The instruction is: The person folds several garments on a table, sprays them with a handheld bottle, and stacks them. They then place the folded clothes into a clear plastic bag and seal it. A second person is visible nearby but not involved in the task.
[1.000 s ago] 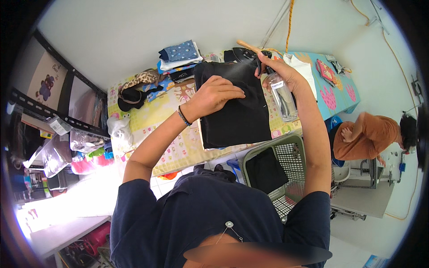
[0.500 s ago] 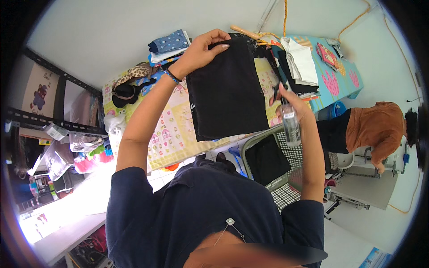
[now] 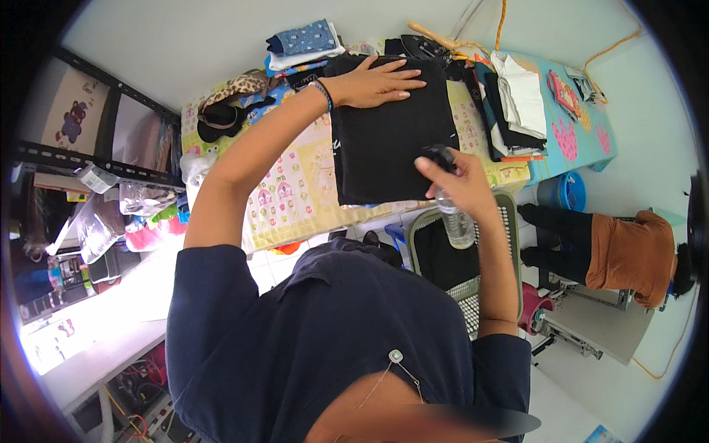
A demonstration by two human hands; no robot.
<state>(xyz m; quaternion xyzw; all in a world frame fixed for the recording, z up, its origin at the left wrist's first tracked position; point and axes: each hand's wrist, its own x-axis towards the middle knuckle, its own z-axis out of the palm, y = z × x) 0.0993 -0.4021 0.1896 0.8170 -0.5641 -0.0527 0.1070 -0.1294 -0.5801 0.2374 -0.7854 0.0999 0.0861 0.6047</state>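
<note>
A folded black garment [image 3: 388,148] lies on the table in front of me, its near end by the table's edge. My left hand [image 3: 377,83] rests flat on its far part, fingers spread. Wrapped round the neck of a clear spray bottle [image 3: 458,225] with a black trigger head, my right hand [image 3: 465,181] is over the garment's near right corner. The bottle tilts, with its body hanging down toward a green basket [image 3: 509,221]. Inside the basket lies more black cloth [image 3: 443,258], partly hidden by the bottle.
A patterned yellow cloth [image 3: 284,199] covers the table. Folded clothes [image 3: 303,40] and a dark cap [image 3: 219,122] lie at the back left. White and black folded garments [image 3: 521,96] are to the right. A person in a brown top [image 3: 631,251] bends over a machine at the far right.
My left hand has gone from pinching the garment's far edge to lying flat on it. The garment is down on the table. My right hand has brought the bottle left, over the garment's corner.
</note>
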